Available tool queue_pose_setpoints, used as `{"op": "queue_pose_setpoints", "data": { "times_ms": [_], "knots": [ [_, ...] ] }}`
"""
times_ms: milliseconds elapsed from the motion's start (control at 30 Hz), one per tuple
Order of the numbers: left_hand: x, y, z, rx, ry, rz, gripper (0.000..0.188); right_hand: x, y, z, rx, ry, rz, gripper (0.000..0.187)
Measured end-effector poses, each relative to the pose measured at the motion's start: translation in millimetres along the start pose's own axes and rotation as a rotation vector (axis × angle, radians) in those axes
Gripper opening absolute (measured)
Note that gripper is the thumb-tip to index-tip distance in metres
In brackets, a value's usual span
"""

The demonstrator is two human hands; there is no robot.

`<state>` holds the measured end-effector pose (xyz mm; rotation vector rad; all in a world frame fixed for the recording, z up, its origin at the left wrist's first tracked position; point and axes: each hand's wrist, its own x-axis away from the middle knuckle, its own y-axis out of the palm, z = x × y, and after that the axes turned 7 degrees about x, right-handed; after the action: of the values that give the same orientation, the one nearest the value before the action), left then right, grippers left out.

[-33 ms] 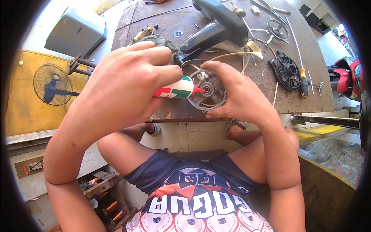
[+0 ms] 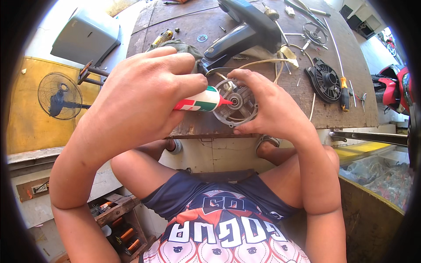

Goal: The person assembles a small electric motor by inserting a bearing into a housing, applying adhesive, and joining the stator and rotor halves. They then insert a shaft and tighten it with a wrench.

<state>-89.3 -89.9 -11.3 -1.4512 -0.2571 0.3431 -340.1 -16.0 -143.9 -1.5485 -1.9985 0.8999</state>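
Observation:
My left hand [image 2: 147, 94] is closed around a white, green and red squeeze bottle [image 2: 207, 100] with a pointed red nozzle. The nozzle tip reaches the central hub of a round, silver metal motor housing [image 2: 219, 116], though whether it touches is hard to tell. My right hand [image 2: 274, 103] grips the housing's right side, fingers over the far rim and thumb at the near rim. The housing is at the table's near edge, and a pale cord lies just behind it. Most of the bottle's body is hidden inside my left hand.
A black fan body [image 2: 237, 41] lies behind the housing, beside a grey-green cloth [image 2: 186, 47]. To the right are a black vented round cover [image 2: 324, 81], an orange-handled screwdriver [image 2: 344, 100] and a metal wheel-shaped part [image 2: 315, 34]. The wooden table [image 2: 359, 111] ends just before my knees.

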Motion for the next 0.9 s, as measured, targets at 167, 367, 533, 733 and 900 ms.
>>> {"op": "queue_pose_setpoints", "data": {
  "times_ms": [167,367,533,733,900],
  "knots": [
    [-2.6,1.2,-9.1,0.004,0.029,0.011,0.040,-4.0,-0.5,3.5,0.014,-0.012,0.004,0.104],
    [-6.0,3.6,-19.7,0.026,0.057,-0.004,0.043,-4.1,-0.9,5.1,0.013,-0.046,0.014,0.104],
    [-5.5,9.8,-24.0,0.110,0.025,0.015,0.044,-6.7,-1.8,10.4,-0.027,-0.061,0.038,0.104],
    [-1.2,16.3,-25.9,0.128,0.025,0.081,0.042,-9.6,-0.7,12.1,-0.073,-0.005,0.031,0.106],
    [0.8,19.6,-26.4,0.126,0.021,0.104,0.038,-10.9,-3.0,11.6,-0.063,0.047,-0.001,0.109]
  ]
}}
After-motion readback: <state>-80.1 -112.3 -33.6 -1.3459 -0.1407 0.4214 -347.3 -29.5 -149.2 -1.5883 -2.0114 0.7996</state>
